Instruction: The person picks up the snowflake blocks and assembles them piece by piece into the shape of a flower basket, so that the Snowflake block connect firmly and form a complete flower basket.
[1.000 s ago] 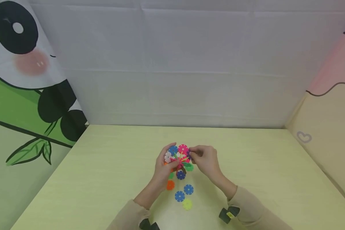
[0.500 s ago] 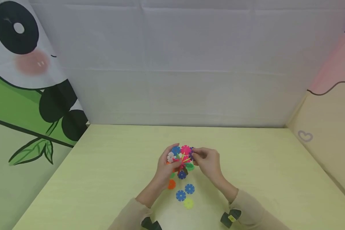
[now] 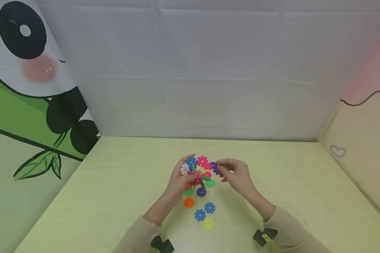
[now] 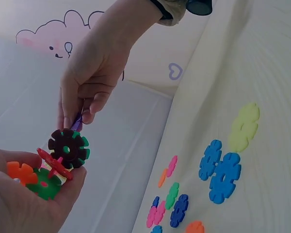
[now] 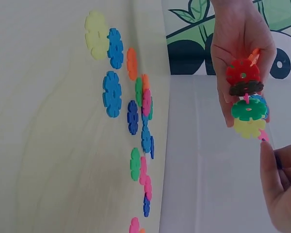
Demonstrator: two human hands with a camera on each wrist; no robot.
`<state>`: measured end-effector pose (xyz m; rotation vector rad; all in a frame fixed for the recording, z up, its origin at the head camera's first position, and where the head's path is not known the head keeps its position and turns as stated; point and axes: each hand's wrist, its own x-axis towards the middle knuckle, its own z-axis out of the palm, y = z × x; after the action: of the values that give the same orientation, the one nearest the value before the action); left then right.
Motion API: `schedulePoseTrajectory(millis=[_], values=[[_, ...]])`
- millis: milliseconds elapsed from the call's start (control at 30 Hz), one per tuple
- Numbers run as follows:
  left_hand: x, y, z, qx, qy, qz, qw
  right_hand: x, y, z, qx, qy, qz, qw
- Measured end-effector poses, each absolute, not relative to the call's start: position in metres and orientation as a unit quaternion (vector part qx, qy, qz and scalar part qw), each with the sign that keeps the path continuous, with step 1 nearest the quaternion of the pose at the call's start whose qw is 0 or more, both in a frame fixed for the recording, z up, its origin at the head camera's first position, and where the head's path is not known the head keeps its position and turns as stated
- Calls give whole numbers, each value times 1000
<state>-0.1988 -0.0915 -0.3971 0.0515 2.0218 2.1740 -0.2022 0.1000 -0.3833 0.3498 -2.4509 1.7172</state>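
My left hand (image 3: 176, 184) grips a cluster of interlocked plastic snowflake discs (image 5: 248, 110), in red, brown, green, yellow, orange and other colours. A brown disc (image 4: 68, 148) and a red disc (image 4: 55, 163) stick up from it in the left wrist view. To the right of the cluster, my right hand (image 3: 238, 175) pinches a purple snowflake disc (image 3: 214, 166) between thumb and fingers. That disc is near a pink disc (image 5: 263, 135) on the cluster's edge; whether they are joined I cannot tell. The left palm hides part of the cluster.
Loose discs lie flat on the pale yellow table (image 3: 123, 196) below the hands: blue (image 3: 200, 215), yellow (image 3: 208, 224), orange (image 3: 189, 202) and dark blue (image 3: 201, 192). Several more lie behind the cluster. A light cloth wall (image 3: 190, 88) rises at the table's back edge.
My right hand has shifted right, away from the middle of the cluster, and more of the purple disc shows. The left hand keeps its hold on the cluster with little movement.
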Motion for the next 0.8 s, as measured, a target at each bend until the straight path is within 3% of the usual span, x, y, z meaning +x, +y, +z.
schedulePoseTrajectory(millis=[200,500,800], values=[[-197,-89,-397,41,681,726,85,-201,97,-389,129,-822,552,54],[-193,-84,-394,74,700,708,61,-200,93,-381,171,-841,504,101],[-189,-80,-400,65,680,729,44,-203,90,-376,160,-853,488,87]])
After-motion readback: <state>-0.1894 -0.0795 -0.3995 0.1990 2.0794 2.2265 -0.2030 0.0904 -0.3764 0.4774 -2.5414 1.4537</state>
